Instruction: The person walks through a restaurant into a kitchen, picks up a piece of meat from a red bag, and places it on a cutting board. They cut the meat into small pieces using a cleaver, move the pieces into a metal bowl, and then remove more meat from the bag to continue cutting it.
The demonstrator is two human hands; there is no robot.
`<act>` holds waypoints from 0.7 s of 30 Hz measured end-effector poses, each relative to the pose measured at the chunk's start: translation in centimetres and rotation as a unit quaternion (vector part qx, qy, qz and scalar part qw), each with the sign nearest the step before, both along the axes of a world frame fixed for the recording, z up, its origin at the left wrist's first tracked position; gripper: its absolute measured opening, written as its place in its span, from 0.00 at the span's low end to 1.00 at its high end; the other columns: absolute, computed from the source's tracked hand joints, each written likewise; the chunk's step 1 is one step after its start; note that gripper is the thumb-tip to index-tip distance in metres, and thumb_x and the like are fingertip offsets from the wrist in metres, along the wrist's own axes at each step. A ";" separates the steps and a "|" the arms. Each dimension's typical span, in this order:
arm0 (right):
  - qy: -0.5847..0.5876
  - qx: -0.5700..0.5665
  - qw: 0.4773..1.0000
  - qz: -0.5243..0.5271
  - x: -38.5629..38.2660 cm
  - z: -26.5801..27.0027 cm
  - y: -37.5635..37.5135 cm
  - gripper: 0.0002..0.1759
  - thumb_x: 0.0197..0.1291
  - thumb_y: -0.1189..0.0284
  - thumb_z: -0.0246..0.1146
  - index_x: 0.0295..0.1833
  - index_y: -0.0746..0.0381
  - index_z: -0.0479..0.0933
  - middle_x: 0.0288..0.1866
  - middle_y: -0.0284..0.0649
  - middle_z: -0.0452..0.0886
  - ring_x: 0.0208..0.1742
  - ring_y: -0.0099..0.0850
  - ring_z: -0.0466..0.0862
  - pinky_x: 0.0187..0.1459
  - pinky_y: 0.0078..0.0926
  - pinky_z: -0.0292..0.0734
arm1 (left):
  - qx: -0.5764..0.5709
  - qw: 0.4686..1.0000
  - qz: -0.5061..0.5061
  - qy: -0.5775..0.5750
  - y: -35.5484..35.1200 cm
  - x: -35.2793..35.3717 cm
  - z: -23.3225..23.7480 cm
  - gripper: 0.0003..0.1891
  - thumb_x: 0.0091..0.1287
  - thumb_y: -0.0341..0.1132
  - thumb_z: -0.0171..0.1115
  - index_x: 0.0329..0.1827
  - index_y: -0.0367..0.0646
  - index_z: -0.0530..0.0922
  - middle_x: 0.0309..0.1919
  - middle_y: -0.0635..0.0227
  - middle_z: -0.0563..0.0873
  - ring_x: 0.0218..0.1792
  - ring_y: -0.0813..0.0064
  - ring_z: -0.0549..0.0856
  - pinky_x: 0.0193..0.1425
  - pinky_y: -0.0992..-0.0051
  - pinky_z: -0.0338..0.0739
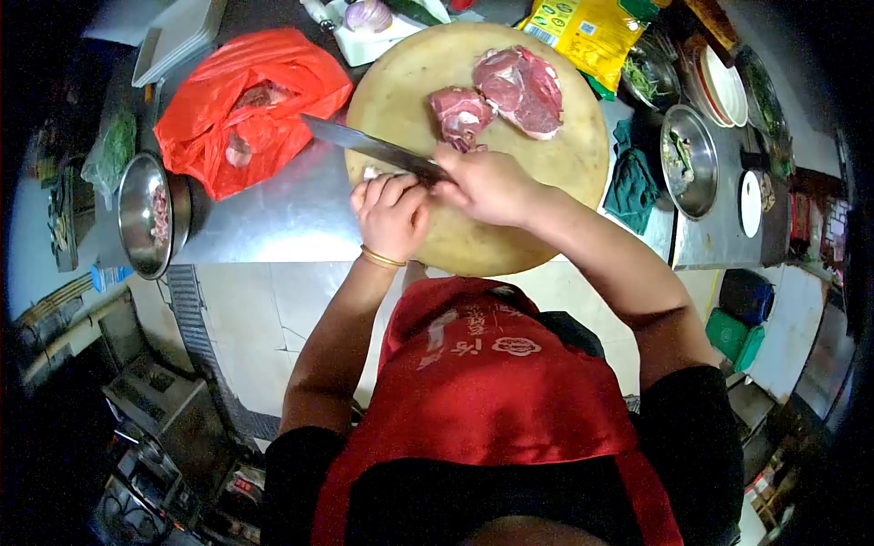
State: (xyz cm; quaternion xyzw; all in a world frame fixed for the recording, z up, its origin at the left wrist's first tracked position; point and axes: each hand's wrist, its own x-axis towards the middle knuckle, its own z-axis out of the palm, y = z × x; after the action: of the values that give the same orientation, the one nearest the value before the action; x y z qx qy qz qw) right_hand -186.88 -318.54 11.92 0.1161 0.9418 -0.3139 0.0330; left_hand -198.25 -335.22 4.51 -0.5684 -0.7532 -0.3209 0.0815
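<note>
My right hand (482, 185) is wrapped round the handle of a large knife (373, 146), whose blade points up and left over the round cutting board (391, 82). Below the blade, my left hand (393, 215) has its fingers curled at the board's left edge, by a small pale piece (370, 172); whether the fingers grip anything is hidden. Beyond the knife lie a smaller piece of red meat (460, 114) and a larger one (519, 89).
An open red plastic bag (214, 100) holding meat lies left of the board, beside a metal bowl (146, 214) of meat pieces. To the right are a green cloth (633, 187), a metal bowl (689, 187) and a yellow package (592, 36). A white tray (364, 41) holds an onion.
</note>
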 end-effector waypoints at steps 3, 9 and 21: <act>-0.027 -0.002 1.000 0.007 6.8 0.6 2.4 0.20 0.65 0.65 0.62 0.59 0.59 0.69 0.32 0.52 0.81 0.34 0.54 0.83 0.35 0.49 0.77 | 0.014 0.999 0.022 -0.042 -0.2 0.1 -0.4 0.18 0.50 0.34 0.68 0.47 0.50 0.81 0.44 0.71 0.85 0.50 0.65 0.80 0.62 0.61 0.63; -0.040 -0.073 0.979 -0.187 15.1 2.4 -0.4 0.16 0.65 0.71 0.63 0.53 0.60 0.65 0.30 0.54 0.80 0.36 0.57 0.83 0.36 0.49 0.77 | -0.050 0.997 -0.030 0.060 1.7 -0.7 2.9 0.10 0.54 0.38 0.70 0.40 0.54 0.83 0.41 0.73 0.85 0.49 0.66 0.82 0.60 0.63 0.67; -0.054 -0.040 0.983 -0.168 14.3 5.8 -6.6 0.18 0.62 0.72 0.60 0.56 0.59 0.66 0.35 0.54 0.82 0.37 0.56 0.85 0.37 0.50 0.80 | -0.145 0.989 0.021 -0.020 0.7 -0.3 2.4 0.11 0.57 0.40 0.68 0.42 0.50 0.82 0.37 0.67 0.86 0.43 0.60 0.84 0.51 0.59 0.74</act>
State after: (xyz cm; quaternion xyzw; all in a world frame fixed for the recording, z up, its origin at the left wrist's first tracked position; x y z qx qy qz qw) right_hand -172.54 -325.13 17.70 0.2885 0.8922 -0.3457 0.0354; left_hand -198.57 -334.50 6.90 -0.5520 -0.8048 -0.2178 -0.0099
